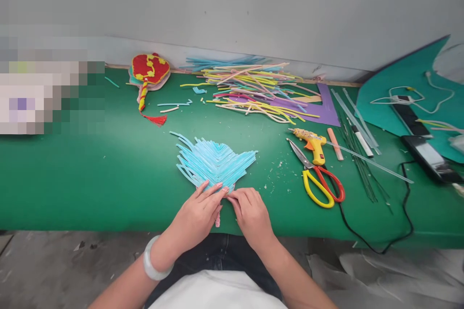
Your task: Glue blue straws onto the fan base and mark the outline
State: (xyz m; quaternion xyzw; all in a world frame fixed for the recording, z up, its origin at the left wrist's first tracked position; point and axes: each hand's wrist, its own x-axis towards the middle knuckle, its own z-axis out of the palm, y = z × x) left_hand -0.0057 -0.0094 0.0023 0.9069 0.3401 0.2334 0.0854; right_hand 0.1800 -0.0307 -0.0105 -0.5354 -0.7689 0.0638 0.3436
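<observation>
Fan [217, 159] lay at frame centre, close to the table's [108, 198] front edge; its handle [218, 220] sat just short of that edge. Open green room lay left of it and above, up to the strip pile [250, 82]; to the right, a scrap-dotted gap ran to the scissors [319, 178]. Handle pointed to frame bottom, blade to the top; long axis ran roughly up-down, blue strips splaying from the middle seam. Left hand [199, 210] pressed fingers on the blade's lower part, grip underneath unclear. Right hand [253, 212]: fingertips together at its lower edge; couldn't tell what was between.
</observation>
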